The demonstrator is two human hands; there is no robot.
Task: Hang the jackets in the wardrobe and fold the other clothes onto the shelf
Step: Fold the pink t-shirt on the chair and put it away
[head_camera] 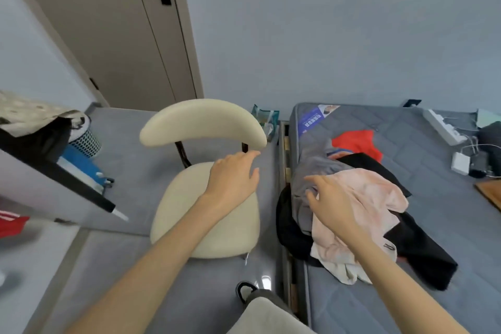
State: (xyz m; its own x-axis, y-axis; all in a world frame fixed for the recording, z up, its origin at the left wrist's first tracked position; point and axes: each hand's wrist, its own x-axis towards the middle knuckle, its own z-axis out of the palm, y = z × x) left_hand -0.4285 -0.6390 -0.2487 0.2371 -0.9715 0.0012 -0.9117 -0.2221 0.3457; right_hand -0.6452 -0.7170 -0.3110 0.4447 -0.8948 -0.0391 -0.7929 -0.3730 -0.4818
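Grey floor and pale blue walls frame a bare grey mattress (379, 293) on the right, and the pile of clothes (352, 198) lies heaped near its left edge, toward the foot-end corner nearest the camera. On top is a pale pink garment (363, 198); under and around it are a grey garment (311, 168), black clothing (417, 249) that spills toward the middle of the mattress and over its left edge, and a red piece (355, 142) at the far side of the heap. Nothing in the pile looks folded or sorted.

Over the pink garment hovers the right hand (333, 203), fingers loosely spread and curled, empty as far as I can see; whether the fingertips already touch cloth I cannot tell. Out over the cream chair (206, 211), just beside the mattress, reaches the left hand (233, 179), open and holding nothing, its fingers near the right end of the backrest.

At the far left a dark-edged panel (54, 171), perhaps a wardrobe door, juts into view with blurred fabric above and something red (10, 222) below; no hung jackets or stacked shelf can be made out.

My judgement: most of the work remains, with the whole heap to be sorted, hung and folded.
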